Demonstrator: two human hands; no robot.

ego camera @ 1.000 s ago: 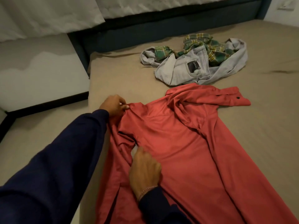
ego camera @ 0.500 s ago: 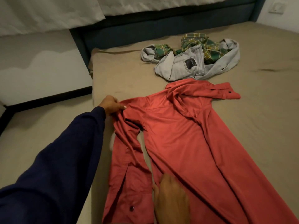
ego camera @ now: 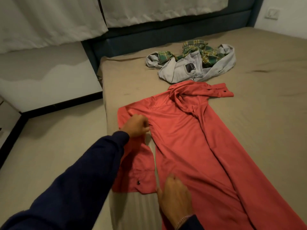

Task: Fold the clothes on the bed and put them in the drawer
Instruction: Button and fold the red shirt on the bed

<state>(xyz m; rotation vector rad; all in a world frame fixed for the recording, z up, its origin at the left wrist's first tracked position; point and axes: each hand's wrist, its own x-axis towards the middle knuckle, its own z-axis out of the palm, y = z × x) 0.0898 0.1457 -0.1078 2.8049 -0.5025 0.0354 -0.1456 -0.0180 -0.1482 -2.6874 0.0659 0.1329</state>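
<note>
A red long-sleeved shirt lies spread lengthwise on the tan bed. Its left sleeve runs down beside the body to a buttoned cuff near the bed's left edge; the other sleeve is folded across the collar end. My left hand pinches the cloth at the left shoulder, where the sleeve joins the body. My right hand grips the left side edge of the shirt's body, low in the view, fingers curled into the fabric. Beyond the shirt lies a heap of grey jeans tangled with a green plaid shirt.
A dark blue bed frame runs along the far side under white curtains. Left of the bed is tan floor and a white wall with a black skirting. A wall switch sits at the top right.
My left hand has moved from the shirt's shoulder corner inward to the armhole. My right hand has slid down the shirt's left edge toward me. The left sleeve now lies straightened beside the body.
</note>
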